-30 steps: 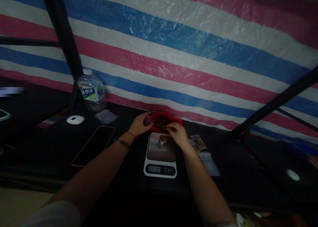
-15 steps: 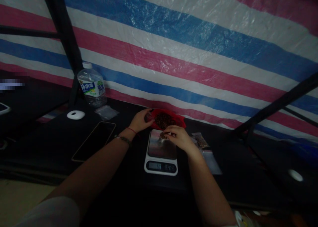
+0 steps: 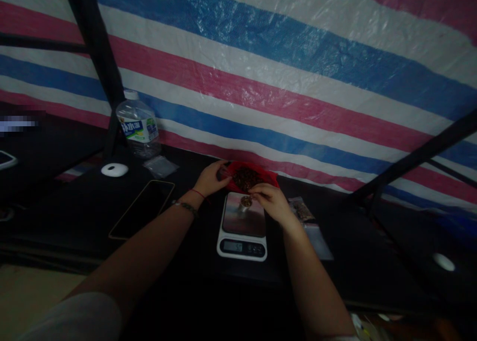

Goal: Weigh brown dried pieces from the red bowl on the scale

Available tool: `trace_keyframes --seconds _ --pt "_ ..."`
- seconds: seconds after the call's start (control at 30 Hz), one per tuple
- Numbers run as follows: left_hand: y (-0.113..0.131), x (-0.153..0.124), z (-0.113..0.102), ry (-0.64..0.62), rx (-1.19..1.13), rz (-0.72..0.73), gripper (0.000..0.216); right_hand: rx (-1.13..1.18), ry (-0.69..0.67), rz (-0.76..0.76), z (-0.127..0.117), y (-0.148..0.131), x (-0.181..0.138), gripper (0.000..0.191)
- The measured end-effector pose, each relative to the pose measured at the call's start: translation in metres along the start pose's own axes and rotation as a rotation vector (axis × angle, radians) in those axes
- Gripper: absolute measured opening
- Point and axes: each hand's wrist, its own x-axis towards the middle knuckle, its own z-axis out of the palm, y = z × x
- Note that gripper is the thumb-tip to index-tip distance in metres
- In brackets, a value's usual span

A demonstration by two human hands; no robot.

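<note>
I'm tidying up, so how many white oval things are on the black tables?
2: one white oval near the bottle, and a blurred second oval at far right; more may be hidden.

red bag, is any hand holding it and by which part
The left hand holds the red bag by its left edge; whether the right hand pinches anything is unclear.

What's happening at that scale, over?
Left fingers at edge of red bag. Right fingers near small cup, contact unclear. Cup upright on scale, brown bits inside. Phone beside left forearm.
</note>
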Motion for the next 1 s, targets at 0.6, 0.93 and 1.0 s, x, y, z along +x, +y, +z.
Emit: trace_keyframes --seconds 0.6,0.93,1.0 --pt "0.004 -0.002 -0.003 -0.02 -0.02 0.038 0.06 -0.126 0.14 0.197 0.003 0.049 -0.004 0.028" --pt "0.0 -0.004 0.001 -0.114 0.118 0.018 0.062 -0.097 0.081 0.11 -0.001 0.041 -0.004 0.024" --pt "-0.004 -0.004 0.002 -0.121 0.163 0.004 0.064 -0.054 0.021 0.116 -0.003 0.036 -0.004 0.023"
